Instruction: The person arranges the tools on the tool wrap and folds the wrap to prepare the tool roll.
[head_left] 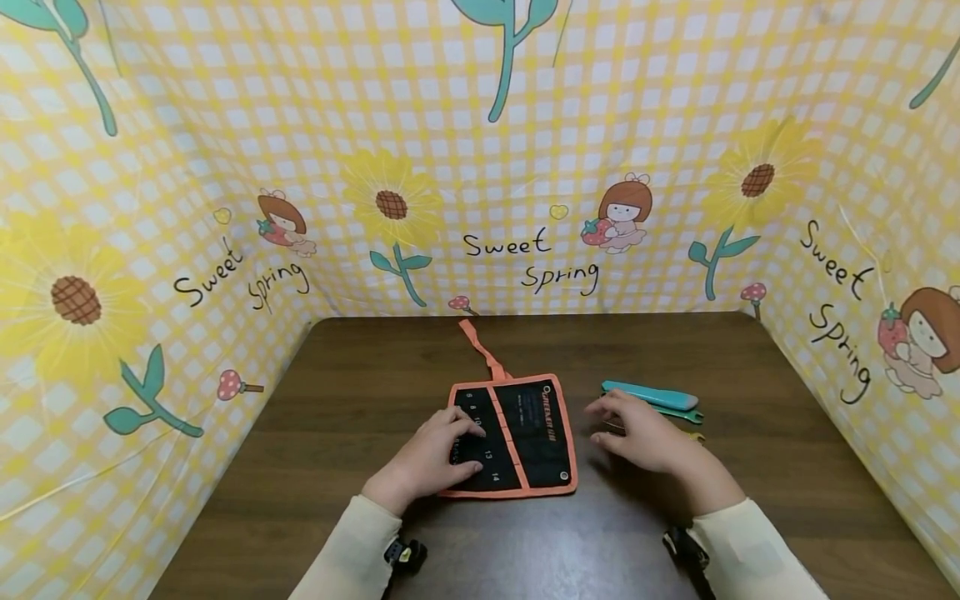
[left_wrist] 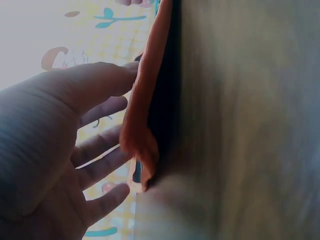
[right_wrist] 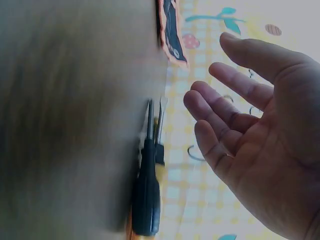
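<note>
A black fabric tool pouch [head_left: 546, 454] with orange edging and printed sizes lies flat on the table. On its left half rests my left hand [head_left: 431, 457], fingers spread and loosely bent; in the left wrist view the thumb touches the pouch's orange edge [left_wrist: 145, 85]. My right hand [head_left: 647, 435] hovers right of the pouch with relaxed fingers, holding nothing. Beyond and partly beneath it lie a teal utility knife [head_left: 656, 395] and a green wrench [head_left: 692, 415]. The right wrist view shows a black-handled screwdriver [right_wrist: 145, 195] beside another metal shaft [right_wrist: 161, 120].
An orange strap [head_left: 480, 348] runs from the pouch's far edge toward the back of the dark wooden table [head_left: 360, 367]. A yellow checked cloth [head_left: 480, 167] with printed flowers encloses the table at the back and both sides.
</note>
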